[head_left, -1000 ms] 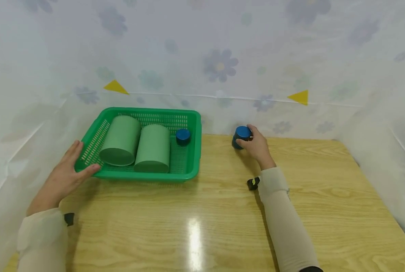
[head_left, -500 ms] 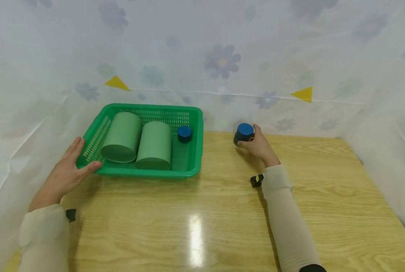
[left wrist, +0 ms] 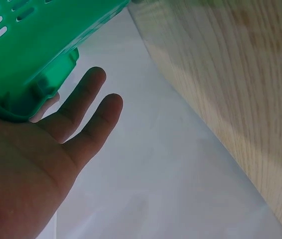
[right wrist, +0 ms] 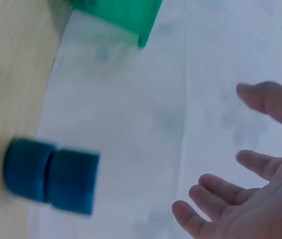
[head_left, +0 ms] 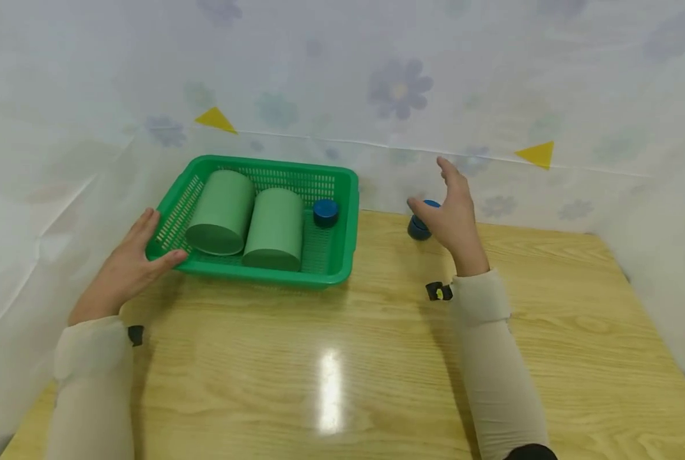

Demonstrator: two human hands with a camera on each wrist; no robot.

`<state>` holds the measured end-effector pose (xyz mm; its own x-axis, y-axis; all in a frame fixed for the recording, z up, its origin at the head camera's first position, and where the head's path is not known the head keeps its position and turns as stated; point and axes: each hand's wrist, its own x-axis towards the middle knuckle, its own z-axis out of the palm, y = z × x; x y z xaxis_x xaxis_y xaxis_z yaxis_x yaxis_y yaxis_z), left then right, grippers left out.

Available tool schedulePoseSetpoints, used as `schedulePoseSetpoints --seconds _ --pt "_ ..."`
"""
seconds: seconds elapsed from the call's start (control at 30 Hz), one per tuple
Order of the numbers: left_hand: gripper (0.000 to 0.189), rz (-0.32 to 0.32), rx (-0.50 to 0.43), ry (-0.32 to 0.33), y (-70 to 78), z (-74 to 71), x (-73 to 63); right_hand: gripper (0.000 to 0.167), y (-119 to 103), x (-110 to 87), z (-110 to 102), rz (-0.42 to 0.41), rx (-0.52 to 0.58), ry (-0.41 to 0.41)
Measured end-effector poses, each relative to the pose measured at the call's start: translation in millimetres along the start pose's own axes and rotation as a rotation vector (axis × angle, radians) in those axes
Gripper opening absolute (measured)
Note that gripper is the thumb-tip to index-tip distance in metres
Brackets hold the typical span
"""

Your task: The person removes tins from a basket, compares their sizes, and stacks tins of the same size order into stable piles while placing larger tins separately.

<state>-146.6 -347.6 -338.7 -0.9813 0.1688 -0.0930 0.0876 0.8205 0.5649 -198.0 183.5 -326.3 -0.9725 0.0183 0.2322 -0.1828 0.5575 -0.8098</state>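
A green plastic basket (head_left: 351, 223) holds two pale green cylinders (head_left: 222, 211) lying on their sides and a small blue round container (head_left: 325, 213) at its right end. My left hand (head_left: 121, 268) rests against the basket's near left corner, thumb at the front rim and fingers along the left side. In the left wrist view its fingers (left wrist: 88, 109) are extended, two of them away from the basket. My right hand (head_left: 456, 220) is raised with fingers spread, holding nothing. Just behind it, partly hidden, a blue two-part stack (head_left: 418, 229) stands upright on the table, apart from the hand (right wrist: 260, 189).
The wood-grain table (head_left: 296, 345) ends at a white flowered sheet (head_left: 319, 76) at the back and sides. Two yellow triangles (head_left: 535, 155) mark the back sheet. The basket stands left of the blue stack.
My right hand has let go of the blue stack and risen above it, fingers spreading. The left hand stays on the basket. The head view has shifted slightly.
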Motion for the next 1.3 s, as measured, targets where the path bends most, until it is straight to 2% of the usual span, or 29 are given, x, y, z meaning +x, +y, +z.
schedulePoseSetpoints --seconds 0.1,0.23,0.33,0.5,0.7,0.8,0.93,1.03,1.17,1.3 --pt "0.097 -0.005 -0.001 0.004 -0.4 0.2 -0.5 0.074 -20 3.8 14 -0.049 -0.019 -0.015" --pt "0.097 -0.008 -0.009 0.005 -0.6 0.1 -1.1 0.061 -39 12.5 37 -0.094 -0.014 -0.115" --pt "0.098 -0.007 -0.008 0.005 -1.2 0.5 -0.7 0.055 -45 23.0 55 -0.124 0.002 -0.202" --pt "0.098 0.006 -0.007 0.005 0.1 0.4 5.1 0.049 -45 41.8 83 -0.17 -0.042 -0.282" --pt "0.098 0.028 0.009 0.01 -2.9 1.0 6.5 0.042 -57 56.1 117 -0.196 -0.306 -0.358" --pt "0.099 0.024 0.014 0.008 -7.0 3.8 4.2 0.043 -63 62.3 134 -0.177 -0.452 -0.418" --pt "0.098 0.036 0.015 0.018 -8.5 6.2 4.4 0.042 -65 67.8 145 -0.126 -0.632 -0.486" --pt "0.097 0.057 0.017 0.034 -9.7 7.0 4.0 0.037 -66 66.8 149 -0.132 -0.766 -0.526" --pt "0.095 0.076 0.019 0.048 -13.4 7.0 1.5 0.026 -65 60.5 156 -0.193 -0.885 -0.52" --pt "0.094 0.086 0.029 0.048 -18.3 8.3 -0.9 0.017 -63 54.5 162 -0.218 -0.929 -0.495"
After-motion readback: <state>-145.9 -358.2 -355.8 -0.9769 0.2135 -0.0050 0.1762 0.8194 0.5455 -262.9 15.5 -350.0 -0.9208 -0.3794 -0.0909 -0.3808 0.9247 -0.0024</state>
